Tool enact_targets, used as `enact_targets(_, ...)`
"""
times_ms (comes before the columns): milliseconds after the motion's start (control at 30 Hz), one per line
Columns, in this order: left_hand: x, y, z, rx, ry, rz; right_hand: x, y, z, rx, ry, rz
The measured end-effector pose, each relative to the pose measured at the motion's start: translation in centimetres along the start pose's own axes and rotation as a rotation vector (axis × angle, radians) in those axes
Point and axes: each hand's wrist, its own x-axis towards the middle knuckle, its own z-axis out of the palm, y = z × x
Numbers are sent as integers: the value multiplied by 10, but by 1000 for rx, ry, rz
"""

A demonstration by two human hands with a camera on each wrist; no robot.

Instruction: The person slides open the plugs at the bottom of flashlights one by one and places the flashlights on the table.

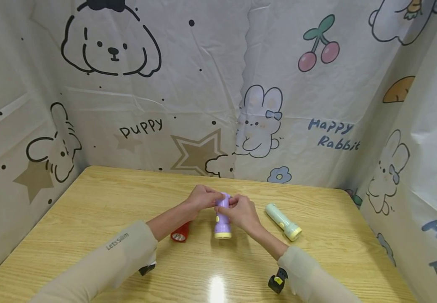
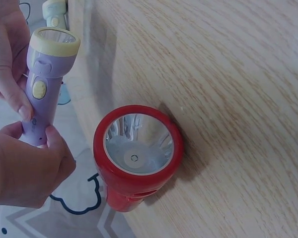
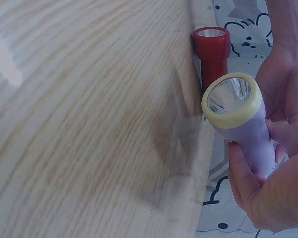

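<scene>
A purple flashlight point(image 1: 223, 225) with a yellow rim and yellow switch is held between both hands, its lens end toward the person. My left hand point(image 1: 202, 198) pinches the tail end between thumb and fingers, as the left wrist view shows too. Around the middle of the barrel, my right hand point(image 1: 242, 213) grips with thumb and fingers. In the left wrist view the flashlight point(image 2: 44, 94) appears raised off the table. A red flashlight point(image 1: 180, 232) lies left of it, partly hidden by the left forearm. To the right lies a pale green flashlight point(image 1: 283, 222).
The wooden table point(image 1: 120, 198) carries the flashlights. A printed cloth curtain point(image 1: 203, 84) hangs along its back and both sides. Black wrist cameras sit under the sleeves, one of them point(image 1: 277, 281) at the right forearm.
</scene>
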Motion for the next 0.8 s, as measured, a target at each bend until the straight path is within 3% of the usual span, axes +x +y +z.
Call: enact_targets(800,4,-10,2,86,1,-26,2,6,3,-107,-3,21)
